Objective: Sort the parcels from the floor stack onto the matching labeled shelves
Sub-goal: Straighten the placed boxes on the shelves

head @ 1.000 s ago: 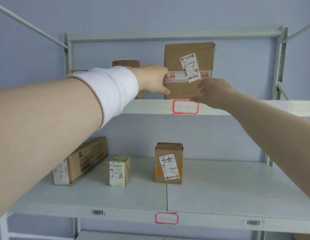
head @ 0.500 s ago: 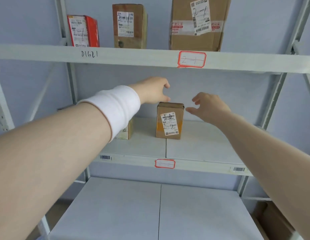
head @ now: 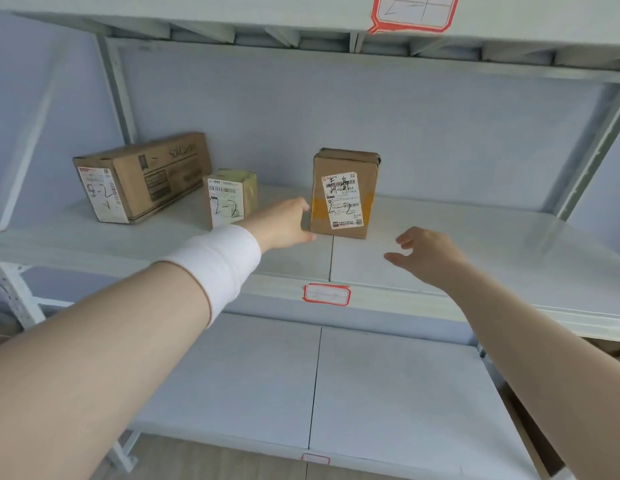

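Three parcels marked 2-2 stand on the middle shelf (head: 475, 251): a long brown box (head: 152, 174) at the left, a small yellowish box (head: 229, 197) beside it, and an upright brown parcel (head: 343, 194) in the middle. My left hand (head: 288, 223), with a white wristband, reaches over the shelf and its fingertips sit at the upright parcel's lower left edge. Empty and with loosely spread fingers, my right hand (head: 426, 254) hovers over the shelf to the lower right of that parcel, apart from it. Neither hand holds anything.
A red-framed tag (head: 327, 294) sits on the middle shelf's front edge. Overhead, the upper shelf's edge carries a tag marked 2-1 (head: 414, 12). The lower shelf (head: 388, 393) lies below with a small tag (head: 315, 459). Grey uprights (head: 592, 157) stand at both sides. Brown cardboard (head: 533, 438) shows at lower right.
My view has dropped from the top shelf to the middle and lower shelves. Both hands have come down from the big 2-1 box to the level of the 2-2 shelf, empty.
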A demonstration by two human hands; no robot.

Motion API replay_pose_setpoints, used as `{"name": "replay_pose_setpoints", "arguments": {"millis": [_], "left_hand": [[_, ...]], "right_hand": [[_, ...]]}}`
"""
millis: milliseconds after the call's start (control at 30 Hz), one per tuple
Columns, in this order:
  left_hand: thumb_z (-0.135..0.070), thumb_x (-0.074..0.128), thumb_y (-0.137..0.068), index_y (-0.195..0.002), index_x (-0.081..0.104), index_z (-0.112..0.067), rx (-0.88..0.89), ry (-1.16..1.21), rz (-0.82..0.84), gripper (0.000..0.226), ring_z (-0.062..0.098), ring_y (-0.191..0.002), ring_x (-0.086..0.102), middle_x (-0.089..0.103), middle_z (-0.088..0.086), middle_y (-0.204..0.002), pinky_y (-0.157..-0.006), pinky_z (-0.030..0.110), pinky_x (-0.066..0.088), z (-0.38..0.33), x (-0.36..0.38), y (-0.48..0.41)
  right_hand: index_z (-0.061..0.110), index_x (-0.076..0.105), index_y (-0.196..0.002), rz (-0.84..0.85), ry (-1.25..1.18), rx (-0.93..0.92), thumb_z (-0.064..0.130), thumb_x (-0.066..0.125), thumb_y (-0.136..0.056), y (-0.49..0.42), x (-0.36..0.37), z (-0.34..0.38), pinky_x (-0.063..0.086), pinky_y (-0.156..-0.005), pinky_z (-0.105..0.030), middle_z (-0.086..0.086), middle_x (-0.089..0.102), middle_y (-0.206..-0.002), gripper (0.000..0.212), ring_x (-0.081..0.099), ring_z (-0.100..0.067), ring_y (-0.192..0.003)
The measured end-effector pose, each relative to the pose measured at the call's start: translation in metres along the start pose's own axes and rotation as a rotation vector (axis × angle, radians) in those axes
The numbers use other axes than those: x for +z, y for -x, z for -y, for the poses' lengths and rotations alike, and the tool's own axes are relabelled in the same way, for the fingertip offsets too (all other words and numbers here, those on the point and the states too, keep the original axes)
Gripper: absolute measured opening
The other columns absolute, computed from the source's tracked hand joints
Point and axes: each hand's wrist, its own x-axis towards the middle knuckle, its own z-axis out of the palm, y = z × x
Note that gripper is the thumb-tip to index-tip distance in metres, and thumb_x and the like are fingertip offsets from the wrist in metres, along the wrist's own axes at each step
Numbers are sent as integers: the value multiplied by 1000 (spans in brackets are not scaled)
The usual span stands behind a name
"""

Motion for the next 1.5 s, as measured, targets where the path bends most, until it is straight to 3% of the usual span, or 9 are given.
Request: {"name": "replay_pose_setpoints", "arguments": {"millis": [367, 500, 633, 833, 967, 1067, 1200, 1300, 1500], "left_hand": [[-44, 65, -83, -150, 6, -16, -108, 321, 29, 93, 27, -132, 41, 33, 10, -150, -105, 34, 37, 61, 42, -131], [-42, 68, -81, -150, -5, -16, -96, 417, 48, 104, 25, -139, 32, 18, 9, -157, -111, 33, 28, 61, 70, -166], [-39, 71, -79, -149, -12, -17, -117, 517, 21, 111, 26, -140, 32, 15, 10, -157, -111, 34, 31, 65, 88, -195], [-42, 74, -74, -151, 9, -17, -62, 644, -24, 104, 18, -139, 33, 28, 1, -154, -112, 41, 33, 68, 102, -219], [-16, 67, -85, -140, 33, -17, -49, 689, -58, 65, 11, -125, 46, 51, -8, -132, -99, 23, 38, 65, 112, -230], [-13, 65, -86, -140, 33, -14, -33, 705, -85, 63, 9, -122, 48, 52, -3, -133, -91, 16, 35, 60, 116, -238], [-12, 66, -85, -141, 32, -12, -35, 765, -63, 65, 15, -127, 48, 51, 1, -138, -94, 18, 37, 58, 118, -250], [-12, 65, -86, -141, 32, -12, -23, 763, -48, 64, 15, -127, 48, 50, 1, -138, -93, 18, 37, 55, 118, -258], [-13, 64, -87, -142, 29, -13, 3, 769, -30, 66, 16, -129, 45, 47, 1, -141, -93, 17, 35, 54, 118, -264]], "right_hand": [[12, 41, -136, -48, -275, 147, 41, 67, -83, -111, 33, -10, 40, -82, -27, -5, 59, -128, 66, 51, -23, -120], [15, 34, -142, -13, -376, 182, 41, 72, -78, -142, 52, -24, 43, -88, -29, -3, 55, -133, 79, 51, -22, -122], [16, 30, -145, 19, -460, 153, 37, 73, -78, -174, 67, -34, 39, -99, -30, -3, 50, -139, 83, 47, -18, -128], [16, 35, -144, 53, -612, 46, 32, 77, -75, -206, 89, -36, 41, -101, -28, 1, 51, -138, 83, 50, -16, -125], [14, 52, -131, 5, -665, 30, 23, 74, -79, -219, 101, -38, 46, -91, -27, 3, 63, -124, 57, 58, -13, -116], [12, 54, -129, -11, -688, 48, 20, 73, -80, -226, 102, -40, 43, -85, -21, 2, 64, -122, 53, 59, -13, -114], [15, 56, -127, -14, -674, 71, 20, 72, -81, -234, 99, -44, 42, -77, -18, 3, 65, -120, 50, 60, -11, -110], [15, 57, -125, -25, -686, 82, 18, 72, -81, -238, 97, -46, 42, -68, -7, 4, 65, -116, 46, 60, -10, -104], [11, 58, -125, -25, -762, 96, 15, 72, -80, -244, 100, -50, 45, -88, -25, -1, 66, -118, 47, 61, -16, -112]]}}
